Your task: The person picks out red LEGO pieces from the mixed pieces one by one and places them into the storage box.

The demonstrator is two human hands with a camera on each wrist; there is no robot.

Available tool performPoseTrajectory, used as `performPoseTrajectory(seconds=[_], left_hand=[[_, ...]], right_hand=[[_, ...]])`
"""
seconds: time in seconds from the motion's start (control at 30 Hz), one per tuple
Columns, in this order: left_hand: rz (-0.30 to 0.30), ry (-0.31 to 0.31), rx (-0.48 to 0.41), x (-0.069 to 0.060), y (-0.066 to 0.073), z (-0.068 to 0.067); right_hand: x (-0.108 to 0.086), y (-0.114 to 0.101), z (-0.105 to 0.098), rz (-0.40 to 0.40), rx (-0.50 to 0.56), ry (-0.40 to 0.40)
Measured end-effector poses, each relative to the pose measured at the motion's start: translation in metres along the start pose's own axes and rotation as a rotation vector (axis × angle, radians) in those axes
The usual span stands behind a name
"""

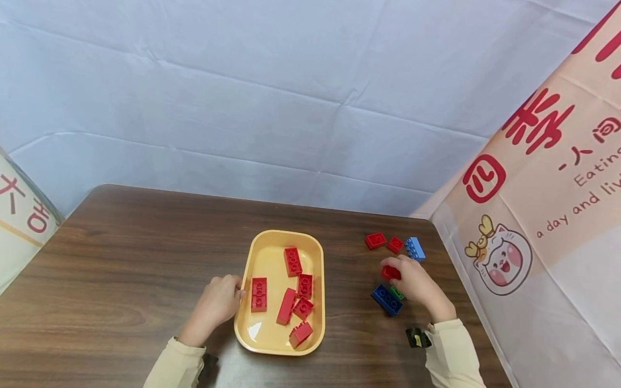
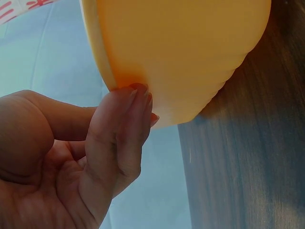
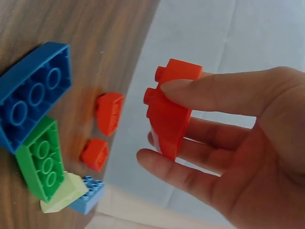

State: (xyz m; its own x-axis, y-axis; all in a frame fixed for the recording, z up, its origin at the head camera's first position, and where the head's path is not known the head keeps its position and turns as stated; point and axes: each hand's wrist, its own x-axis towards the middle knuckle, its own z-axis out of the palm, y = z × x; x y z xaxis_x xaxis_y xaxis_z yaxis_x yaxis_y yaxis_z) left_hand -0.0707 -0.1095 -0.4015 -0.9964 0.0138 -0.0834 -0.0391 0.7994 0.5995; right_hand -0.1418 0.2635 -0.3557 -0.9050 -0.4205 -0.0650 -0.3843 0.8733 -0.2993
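Note:
My right hand (image 1: 412,280) pinches a red toy brick (image 3: 174,102) between thumb and fingers, above the right part of the table. In the right wrist view the brick's studs point left and one end slopes. At the side of the yellow tray (image 1: 239,323), my left hand (image 1: 218,302) grips the rim, its fingertips (image 2: 138,93) against the outer wall. Where the left thumb ends is hidden. Several red bricks (image 1: 259,295) lie spread inside the tray.
Near the right hand lie a dark blue brick (image 1: 386,300), a green brick (image 3: 43,160), a pale green brick (image 3: 64,192) and a light blue brick (image 1: 414,248). Two red bricks (image 1: 375,240) sit farther back. White cloth (image 1: 291,108) hangs behind the wooden table (image 1: 121,280).

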Motion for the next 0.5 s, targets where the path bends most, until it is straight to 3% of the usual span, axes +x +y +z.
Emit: performPoseTrajectory(seconds=[0.5], left_hand=[[-0.008, -0.013, 0.002, 0.000, 0.000, -0.001]], right_hand=[[-0.007, -0.015, -0.004, -0.044, -0.029, -0.001]])
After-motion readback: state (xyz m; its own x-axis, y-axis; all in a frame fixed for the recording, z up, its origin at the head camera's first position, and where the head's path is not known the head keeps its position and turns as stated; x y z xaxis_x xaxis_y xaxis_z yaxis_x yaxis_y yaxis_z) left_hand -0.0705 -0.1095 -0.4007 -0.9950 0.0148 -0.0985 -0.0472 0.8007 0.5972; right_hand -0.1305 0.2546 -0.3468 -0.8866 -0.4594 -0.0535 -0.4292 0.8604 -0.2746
